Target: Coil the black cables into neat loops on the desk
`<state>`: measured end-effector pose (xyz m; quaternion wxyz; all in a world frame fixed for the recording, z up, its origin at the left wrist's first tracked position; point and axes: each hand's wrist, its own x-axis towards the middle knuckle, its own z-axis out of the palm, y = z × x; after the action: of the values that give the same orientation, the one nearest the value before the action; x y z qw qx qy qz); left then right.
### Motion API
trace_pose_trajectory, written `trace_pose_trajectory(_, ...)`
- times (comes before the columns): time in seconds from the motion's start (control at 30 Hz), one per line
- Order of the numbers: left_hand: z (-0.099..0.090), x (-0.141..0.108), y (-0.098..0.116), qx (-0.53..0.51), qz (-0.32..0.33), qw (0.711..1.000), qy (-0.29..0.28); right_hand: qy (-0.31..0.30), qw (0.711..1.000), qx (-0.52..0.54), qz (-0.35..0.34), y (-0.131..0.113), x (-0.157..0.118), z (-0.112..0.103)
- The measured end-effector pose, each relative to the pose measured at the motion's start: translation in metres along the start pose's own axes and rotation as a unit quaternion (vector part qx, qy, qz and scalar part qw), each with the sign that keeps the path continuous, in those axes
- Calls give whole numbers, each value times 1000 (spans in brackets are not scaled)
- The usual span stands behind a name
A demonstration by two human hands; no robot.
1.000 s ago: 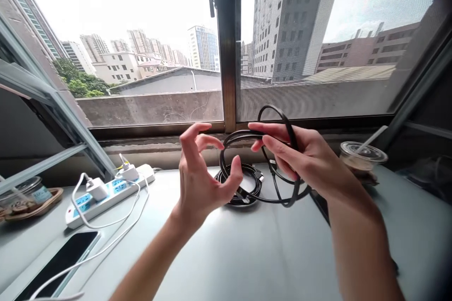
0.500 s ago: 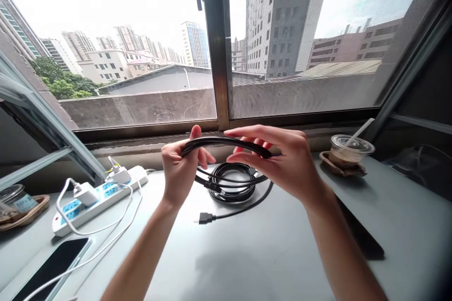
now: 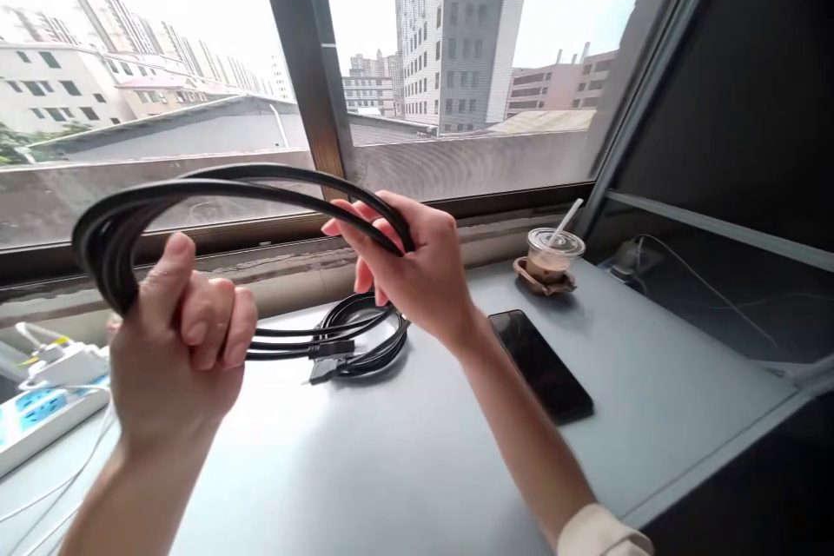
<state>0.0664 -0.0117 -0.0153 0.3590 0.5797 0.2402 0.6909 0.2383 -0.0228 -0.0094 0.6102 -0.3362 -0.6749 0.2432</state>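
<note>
A looped black cable (image 3: 261,188) is raised above the desk between my two hands. My left hand (image 3: 186,330) is closed round the bundled loops at their left end, thumb up. The cable's right end passes into my right hand (image 3: 417,265), which pinches it between thumb and fingers. Below, two dark plugs hang or lie near the second coil: one black connector (image 3: 331,348) and one flat plug (image 3: 324,370). That second coiled black cable (image 3: 384,352) rests on the desk behind them, partly hidden by my right hand.
To the right, a black phone (image 3: 540,365) lies on the grey desk (image 3: 404,469). Behind it stands an iced drink cup (image 3: 553,254) with a straw, in a cardboard holder. A white power strip (image 3: 52,417) with white cords is at the left. The window frame (image 3: 306,61) rises behind.
My hands have moved apart and the cable loops are stretched wider. My left hand is nearer the camera. The view has turned to the right.
</note>
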Motion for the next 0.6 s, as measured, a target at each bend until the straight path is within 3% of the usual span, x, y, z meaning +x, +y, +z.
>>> trace_pose_trajectory(0.17, -8, 14, -32, 77, -59, 992, -82, -126, 980, 146, 51, -14, 0, -8)
trace_pose_trajectory(0.27, -12, 16, -40, 141, -75, 986, -57, -201, 954, 213, 65, -19, -1, -16)
trace_pose_trajectory(0.43, -12, 15, -45, 288, -49, 956, -27, -159, 956, 231, 85, -19, 0, -19)
trace_pose_trajectory(0.6, 1, 12, -42, 347, -184, 919, -41, -106, 938, 314, 105, -25, 1, -17)
